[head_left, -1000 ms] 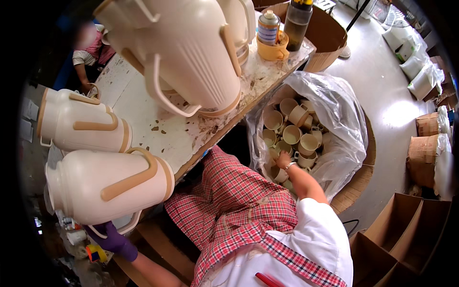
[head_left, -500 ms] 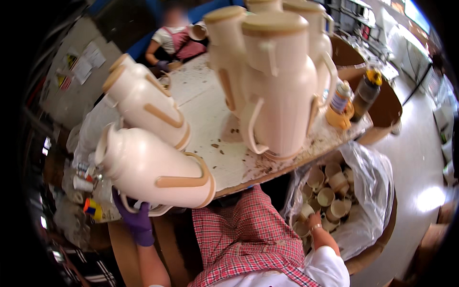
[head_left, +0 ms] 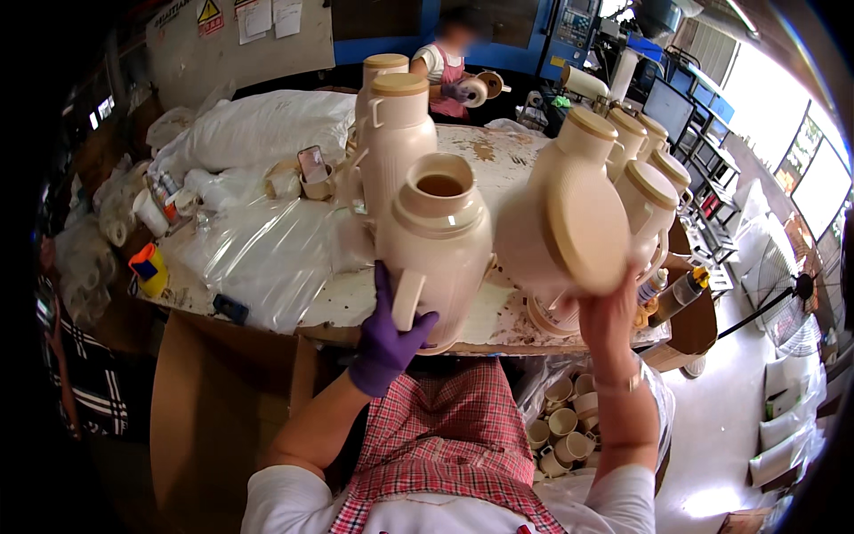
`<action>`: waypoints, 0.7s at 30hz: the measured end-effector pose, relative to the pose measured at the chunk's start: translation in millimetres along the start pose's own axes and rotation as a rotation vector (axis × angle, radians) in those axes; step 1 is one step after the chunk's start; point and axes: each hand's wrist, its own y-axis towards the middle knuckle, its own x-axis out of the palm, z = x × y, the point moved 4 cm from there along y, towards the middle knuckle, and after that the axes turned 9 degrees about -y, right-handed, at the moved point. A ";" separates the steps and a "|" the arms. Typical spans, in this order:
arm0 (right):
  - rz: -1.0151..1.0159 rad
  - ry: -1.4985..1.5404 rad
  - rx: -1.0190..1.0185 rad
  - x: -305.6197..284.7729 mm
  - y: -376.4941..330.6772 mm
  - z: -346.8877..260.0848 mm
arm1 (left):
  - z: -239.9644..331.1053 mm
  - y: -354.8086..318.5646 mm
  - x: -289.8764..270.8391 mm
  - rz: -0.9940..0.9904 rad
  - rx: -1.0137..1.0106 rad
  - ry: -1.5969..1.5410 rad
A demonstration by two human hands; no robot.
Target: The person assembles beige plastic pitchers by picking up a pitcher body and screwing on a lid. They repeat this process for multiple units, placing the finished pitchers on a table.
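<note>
My left hand point(head_left: 389, 343), in a purple glove, has its grip wrapped around the lower body and handle of an open beige flask point(head_left: 438, 240), which stands upright at the near edge of the worktop point(head_left: 356, 303), mouth uncovered and dark inside. My right hand point(head_left: 609, 320) is bare and raised just right of it; the grip pinches a round beige lid point(head_left: 587, 231) from below, held up face-on and tilted, so it hides part of the capped flask point(head_left: 583, 178) behind it. More capped flasks: two tall ones point(head_left: 396, 133) right behind the open one, a row of three point(head_left: 649, 169) running back on the right. Clear plastic sheet point(head_left: 267, 249) lies over the left part of the worktop, white stuffed bags point(head_left: 258, 129) beyond it. A small yellow bottle with orange cap point(head_left: 149, 267) sits near the left edge. Below the worktop, right of my red checked apron point(head_left: 436, 436), a bag of beige cups point(head_left: 560, 423). Across the worktop another person point(head_left: 445, 67) in a pink apron holds something round, too small to tell.
</note>
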 end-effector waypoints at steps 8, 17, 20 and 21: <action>-0.458 -0.650 0.294 107.6 64.4 -61.7 | -8.6 10.7 -5.6 0.003 0.108 0.116; -0.396 -1.080 -0.268 113.4 78.7 -122.6 | -9.8 13.9 -9.9 -0.018 0.173 0.188; -0.611 -1.097 -0.909 143.3 78.8 -139.6 | -8.1 14.8 -8.3 -0.028 0.174 0.154; -0.707 -1.171 -0.957 157.0 77.2 -141.6 | -7.1 15.0 -9.3 -0.019 0.182 0.156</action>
